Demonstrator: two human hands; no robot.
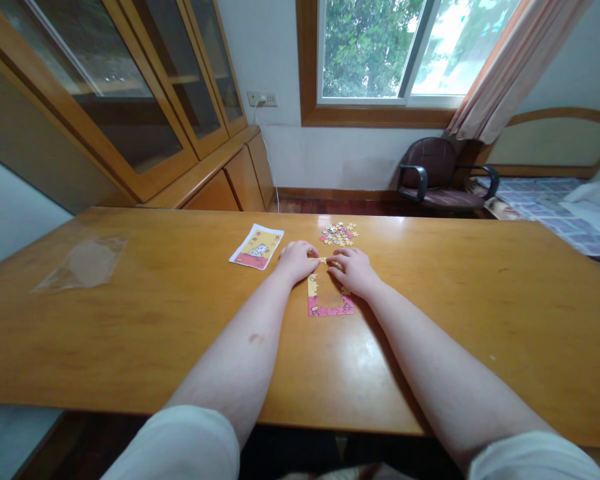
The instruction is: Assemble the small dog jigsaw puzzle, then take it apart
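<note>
The picture card (257,248), left of the hands, shows a pale figure on yellow above a pink band; any print on it is too small to read. The puzzle border (331,311), pink near and yellow farther up, lies mid-table. The left hand (298,262) and right hand (355,271) meet its far edge with bent fingers; whether either grip holds a piece, I cannot tell. Loose pieces (339,234) heap just beyond.

The table (140,340) is glossy, warm-brown wood, with a clear plastic bag (85,263) at far left. Behind stand a glass-doored cabinet (190,130) on the left, a wall socket (262,99), a window (370,53) onto foliage, a pink curtain (517,67), a maroon armchair (429,163) and, right, a checked bed (540,203).
</note>
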